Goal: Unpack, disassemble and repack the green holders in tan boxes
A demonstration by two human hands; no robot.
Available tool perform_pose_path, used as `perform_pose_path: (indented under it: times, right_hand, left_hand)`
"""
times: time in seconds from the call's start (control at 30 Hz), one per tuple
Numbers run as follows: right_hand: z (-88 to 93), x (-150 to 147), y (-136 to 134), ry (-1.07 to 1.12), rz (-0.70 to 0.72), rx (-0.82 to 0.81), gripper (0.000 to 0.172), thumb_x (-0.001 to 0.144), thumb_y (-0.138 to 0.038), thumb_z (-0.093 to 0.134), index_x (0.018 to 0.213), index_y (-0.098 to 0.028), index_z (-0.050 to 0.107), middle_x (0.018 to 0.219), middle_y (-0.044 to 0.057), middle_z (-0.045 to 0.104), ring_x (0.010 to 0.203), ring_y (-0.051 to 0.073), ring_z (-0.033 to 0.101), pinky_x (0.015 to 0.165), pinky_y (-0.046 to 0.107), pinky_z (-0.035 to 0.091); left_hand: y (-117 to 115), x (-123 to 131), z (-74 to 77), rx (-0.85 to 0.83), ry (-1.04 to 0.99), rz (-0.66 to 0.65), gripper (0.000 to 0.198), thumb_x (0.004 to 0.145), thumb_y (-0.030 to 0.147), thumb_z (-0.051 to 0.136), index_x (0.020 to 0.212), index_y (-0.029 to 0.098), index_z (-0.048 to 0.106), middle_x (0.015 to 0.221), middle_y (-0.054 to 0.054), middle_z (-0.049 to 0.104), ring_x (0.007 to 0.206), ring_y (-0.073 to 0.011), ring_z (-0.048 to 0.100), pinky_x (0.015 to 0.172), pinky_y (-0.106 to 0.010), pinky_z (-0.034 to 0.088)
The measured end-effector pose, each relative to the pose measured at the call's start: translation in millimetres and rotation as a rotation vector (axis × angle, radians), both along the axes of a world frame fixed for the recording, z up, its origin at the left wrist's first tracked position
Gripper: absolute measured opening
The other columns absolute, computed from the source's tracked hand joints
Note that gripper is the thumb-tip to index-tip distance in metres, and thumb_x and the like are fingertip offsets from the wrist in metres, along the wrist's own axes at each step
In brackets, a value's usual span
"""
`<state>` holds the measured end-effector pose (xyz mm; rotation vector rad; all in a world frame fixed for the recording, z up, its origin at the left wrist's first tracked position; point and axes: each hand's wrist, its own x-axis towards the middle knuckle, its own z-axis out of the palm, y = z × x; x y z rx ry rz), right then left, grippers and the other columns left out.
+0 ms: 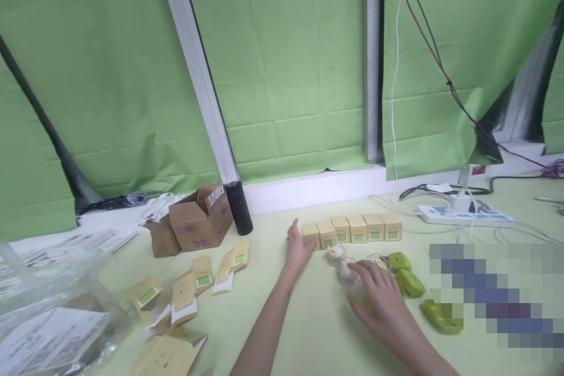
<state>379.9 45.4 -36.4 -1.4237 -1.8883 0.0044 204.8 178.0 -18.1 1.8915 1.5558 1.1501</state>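
My left hand (299, 249) is at the left end of a row of small tan cardboard boxes (358, 229). Its fingers are apart and lie against the end box (310, 234), the thumb along the front. My right hand (382, 289) hovers palm down with fingers spread, its fingertips by a small clear bag (348, 274) with something white inside. Another such bag (335, 251) lies close to the boxes. Green plastic cases (410, 283) lie just right of my right hand, partly hidden by it. A separate green case (442, 317) is nearer the edge.
Several flattened tan cartons (184, 292) lie at left, near a clear plastic bag (88, 329) with papers. Behind them stand an open brown box (200, 222) and a black cylinder (238, 208). A white power strip (467, 215) with cables sits at back right. Green cloth covers the windows.
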Motion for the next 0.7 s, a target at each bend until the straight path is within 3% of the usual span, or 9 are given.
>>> perform_pose_path:
  times: [0.1, 0.23, 0.3, 0.37, 0.47, 0.53, 0.63, 0.7]
  right_hand:
    - [-7.3, 13.3, 10.3, -0.131, -0.153, -0.057, 0.047, 0.067, -0.028, 0.058, 0.113, -0.021, 0.050, 0.105, 0.012, 0.063, 0.104, 0.037, 0.052, 0.082, 0.050, 0.038]
    - [-11.4, 16.5, 8.7, -0.177, -0.178, -0.099, 0.046, 0.064, -0.013, 0.051, 0.110, -0.017, 0.050, 0.102, 0.013, 0.063, 0.096, 0.034, 0.056, 0.076, 0.044, 0.039]
    - [-7.2, 13.6, 1.9, -0.128, -0.105, -0.182, 0.043, 0.060, -0.011, 0.051, 0.103, -0.019, 0.054, 0.096, 0.011, 0.062, 0.089, 0.032, 0.058, 0.071, 0.040, 0.041]
    - [0.0, 7.4, -7.4, -0.012, 0.061, -0.318, 0.037, 0.060, -0.014, 0.053, 0.095, -0.022, 0.057, 0.087, 0.007, 0.060, 0.079, 0.027, 0.058, 0.065, 0.036, 0.043]
    - [13.3, -7.5, -21.9, 0.345, 0.359, -0.600, 0.018, 0.069, -0.024, 0.053, 0.086, -0.024, 0.058, 0.075, 0.000, 0.058, 0.069, 0.020, 0.057, 0.061, 0.030, 0.044]
    - [20.9, -18.6, -28.6, 0.710, 0.493, -0.790, 0.017, 0.077, -0.033, 0.047, 0.085, -0.023, 0.058, 0.077, 0.000, 0.060, 0.072, 0.019, 0.059, 0.065, 0.029, 0.046]
    - [25.1, -32.0, -31.9, 1.230, 0.596, -0.970, 0.025, 0.082, -0.037, 0.039, 0.082, -0.020, 0.058, 0.081, 0.002, 0.062, 0.079, 0.018, 0.060, 0.068, 0.027, 0.046]
    - [22.5, -38.0, -30.9, 1.447, 0.626, -1.066, 0.026, 0.083, -0.038, 0.040, 0.081, -0.019, 0.057, 0.075, 0.001, 0.060, 0.072, 0.016, 0.060, 0.065, 0.025, 0.046]
  left_hand:
    - [-32.4, -3.1, 0.1, 0.024, 0.024, -0.011, 0.041, 0.075, 0.026, 0.053, 0.111, 0.017, 0.037, 0.119, -0.014, 0.038, 0.120, -0.0289, 0.032, 0.101, -0.043, 0.021]
    - [-86.0, -15.6, -3.6, -0.028, 0.049, -0.102, 0.026, 0.075, 0.032, 0.054, 0.097, 0.022, 0.044, 0.106, -0.007, 0.047, 0.106, -0.0247, 0.041, 0.095, -0.039, 0.031]
    - [-110.1, -22.3, -4.9, -0.092, 0.025, -0.133, 0.028, 0.078, 0.035, 0.051, 0.101, 0.023, 0.043, 0.106, -0.007, 0.047, 0.103, -0.0227, 0.044, 0.092, -0.037, 0.034]
    - [-130.0, -26.4, -4.9, -0.249, -0.015, -0.264, 0.041, 0.075, 0.037, 0.056, 0.110, 0.023, 0.039, 0.109, -0.008, 0.046, 0.102, -0.0220, 0.046, 0.090, -0.037, 0.036]
    - [-149.5, -24.4, -3.0, -0.474, -0.107, -0.556, 0.088, 0.052, 0.032, 0.077, 0.124, 0.023, 0.026, 0.121, -0.011, 0.041, 0.109, -0.0250, 0.045, 0.091, -0.038, 0.037]
    - [-155.8, -18.8, -0.9, -0.476, -0.185, -0.601, 0.099, 0.047, 0.030, 0.081, 0.127, 0.024, 0.021, 0.123, -0.012, 0.041, 0.108, -0.0253, 0.048, 0.090, -0.037, 0.039]
    - [-158.6, -11.2, 4.2, -0.331, -0.202, -0.495, 0.064, 0.062, 0.032, 0.071, 0.117, 0.023, 0.040, 0.112, -0.008, 0.049, 0.095, -0.0220, 0.054, 0.083, -0.034, 0.043]
    - [-158.1, -10.0, 8.6, -0.221, -0.147, -0.440, 0.046, 0.066, 0.030, 0.068, 0.109, 0.023, 0.053, 0.113, -0.008, 0.048, 0.096, -0.0222, 0.054, 0.085, -0.034, 0.042]
